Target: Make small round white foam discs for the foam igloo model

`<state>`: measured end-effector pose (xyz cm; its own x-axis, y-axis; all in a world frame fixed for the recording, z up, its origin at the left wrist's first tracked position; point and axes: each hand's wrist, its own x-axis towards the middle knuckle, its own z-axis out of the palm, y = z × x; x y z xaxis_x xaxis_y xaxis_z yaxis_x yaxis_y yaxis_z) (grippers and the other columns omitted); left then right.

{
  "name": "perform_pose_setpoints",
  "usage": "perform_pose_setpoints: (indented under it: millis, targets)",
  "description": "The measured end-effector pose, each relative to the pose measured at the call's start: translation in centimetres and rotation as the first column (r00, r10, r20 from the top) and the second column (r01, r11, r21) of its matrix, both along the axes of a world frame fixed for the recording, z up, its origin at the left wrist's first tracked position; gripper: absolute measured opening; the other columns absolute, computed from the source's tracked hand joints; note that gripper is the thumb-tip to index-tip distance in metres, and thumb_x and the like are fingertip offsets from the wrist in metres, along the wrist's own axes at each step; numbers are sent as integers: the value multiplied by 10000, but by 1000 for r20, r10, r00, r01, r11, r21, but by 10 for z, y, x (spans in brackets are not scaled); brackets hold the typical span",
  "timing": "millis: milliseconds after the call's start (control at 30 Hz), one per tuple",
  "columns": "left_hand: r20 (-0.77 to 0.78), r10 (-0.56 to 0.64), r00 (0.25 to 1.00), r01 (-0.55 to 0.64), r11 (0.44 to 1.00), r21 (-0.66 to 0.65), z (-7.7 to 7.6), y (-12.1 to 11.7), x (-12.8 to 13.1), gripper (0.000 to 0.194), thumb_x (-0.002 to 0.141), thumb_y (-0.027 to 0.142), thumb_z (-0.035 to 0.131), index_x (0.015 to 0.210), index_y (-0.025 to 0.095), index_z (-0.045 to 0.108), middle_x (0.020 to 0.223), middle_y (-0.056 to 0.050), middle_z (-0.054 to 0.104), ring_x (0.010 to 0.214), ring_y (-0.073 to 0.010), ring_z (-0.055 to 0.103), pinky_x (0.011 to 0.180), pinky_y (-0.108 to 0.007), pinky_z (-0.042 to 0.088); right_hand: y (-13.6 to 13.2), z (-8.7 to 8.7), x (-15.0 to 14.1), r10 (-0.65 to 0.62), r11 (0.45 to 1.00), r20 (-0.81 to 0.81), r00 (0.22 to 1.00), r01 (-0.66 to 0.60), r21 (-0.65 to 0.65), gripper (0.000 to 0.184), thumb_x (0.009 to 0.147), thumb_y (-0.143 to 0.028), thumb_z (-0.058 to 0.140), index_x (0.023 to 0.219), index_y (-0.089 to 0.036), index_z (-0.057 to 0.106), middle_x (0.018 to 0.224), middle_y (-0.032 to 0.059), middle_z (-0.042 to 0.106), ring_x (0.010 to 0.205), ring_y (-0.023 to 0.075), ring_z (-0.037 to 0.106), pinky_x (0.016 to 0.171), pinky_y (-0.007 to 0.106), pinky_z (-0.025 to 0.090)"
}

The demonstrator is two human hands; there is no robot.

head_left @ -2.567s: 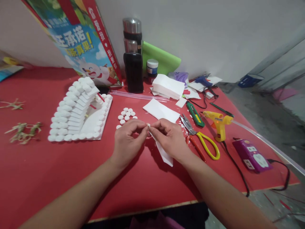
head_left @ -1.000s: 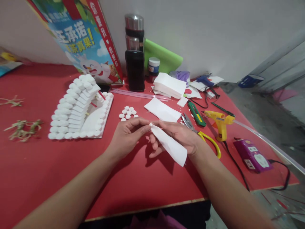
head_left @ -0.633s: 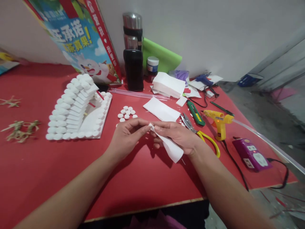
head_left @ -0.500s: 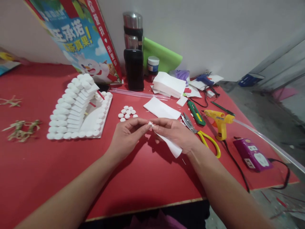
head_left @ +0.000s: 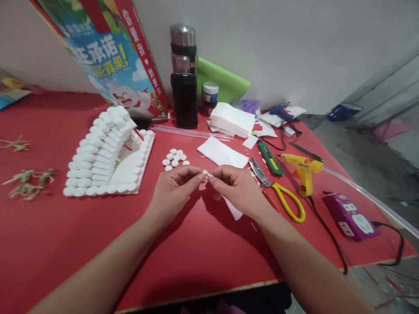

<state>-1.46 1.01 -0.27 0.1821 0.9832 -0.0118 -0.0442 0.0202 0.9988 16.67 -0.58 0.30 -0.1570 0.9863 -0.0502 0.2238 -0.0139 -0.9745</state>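
My left hand pinches the small bunched tip of a white paper strip between thumb and forefinger. From the other side my right hand is closed on the same strip, its thumb and fingertips meeting the left ones. The strip's loose tail hangs below my right palm, and its middle is hidden by that hand. Several round white pieces lie just beyond my left fingers. A flat white sheet rests behind my right hand. Scissors with yellow and red handles lie beside my right wrist.
A white stepped model edged with round pieces stands at left. On the right are a green cutter, a yellow glue gun and a purple power strip. A dark bottle and a printed bag stand behind.
My right hand has turned over the strip, so less of its tail shows than a second ago. Both hands stay together at the tip. The view has shifted slightly.
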Motion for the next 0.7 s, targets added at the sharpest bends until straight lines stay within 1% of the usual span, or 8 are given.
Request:
perform_pose_setpoints:
  millis: [167,300,400,467,533,567,633,700]
  targets:
    - [9,-22,1000,22,999,-42,-1,-1,-1,158,819,341,834,858,191,801,796,-57,757,740,-185,662,705,-319,519,2,3,3,34,985,-258,965,-75,-154,244,885,-412,746,835,-174,723,764,27,747,654,151,726,675,307,608]
    - [0,-39,999,39,996,-86,-1,-1,-2,200,820,367,835,884,180,801,809,-62,754,747,-187,648,706,-327,506,6,6,10,1,929,-447,895,-167,-331,393,731,-507,899,816,-157,742,788,59,785,647,170,755,644,298,636]
    - [-6,-42,999,41,995,-93,1,0,-2,195,811,361,835,877,180,808,828,-70,766,768,-198,656,721,-337,508,8,6,12,-41,902,-487,872,-177,-394,440,641,-513,958,766,-156,733,761,61,789,619,168,752,613,281,634]
    - [-14,-30,999,28,997,-78,2,0,-1,166,807,338,831,871,185,812,833,-66,774,768,-198,660,728,-336,512,8,5,10,-67,903,-473,879,-148,-403,422,640,-496,955,752,-158,729,741,54,782,603,167,746,604,283,629]
    - [-31,-5,999,4,999,-43,3,-2,1,130,814,312,814,855,189,811,822,-58,776,761,-193,665,736,-332,521,6,4,4,-98,927,-411,906,-68,-369,359,704,-470,906,754,-162,726,713,44,768,580,159,728,589,281,609]
    - [-47,9,999,-10,1000,-22,3,-3,3,115,825,303,801,844,189,808,809,-53,775,755,-191,669,735,-330,526,3,4,0,-118,948,-354,928,-1,-319,312,749,-444,867,751,-166,725,697,37,758,570,152,714,585,278,594]
    - [-89,51,995,-47,998,44,2,-5,6,95,847,280,775,828,190,802,791,-42,772,748,-187,681,728,-320,535,-3,3,-9,-180,979,-186,966,156,-132,222,822,-373,785,737,-178,722,679,24,742,582,144,690,590,268,558]
    - [-140,123,982,-97,978,183,1,-8,9,68,862,236,755,831,192,796,807,-34,775,765,-181,696,737,-309,544,-9,2,-16,-248,964,-19,969,248,97,175,856,-310,729,731,-188,724,687,19,740,615,142,672,596,260,518]
